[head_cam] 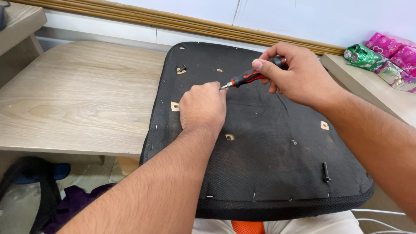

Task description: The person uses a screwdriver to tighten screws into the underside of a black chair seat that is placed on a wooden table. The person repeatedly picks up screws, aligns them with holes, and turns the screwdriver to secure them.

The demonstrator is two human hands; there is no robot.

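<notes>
We hold the screwdriver (251, 76) in our right hand (294, 76), fist wrapped round its red-and-black handle, near the seat panel's (268, 173) far edge; its long axis slants, tip pointing down-left. Our left hand (203, 106), fingers pinched shut, meets and hides the tip. A loose bolt (326, 172) lies by the near right corner.

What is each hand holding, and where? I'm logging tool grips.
Right hand grips the screwdriver by its red-black handle; left hand pinches near its tip.

Light wood table (82, 95) at left; black seat cushion (268, 173) upside down, left part on table's right end, overhanging near edge.
</notes>
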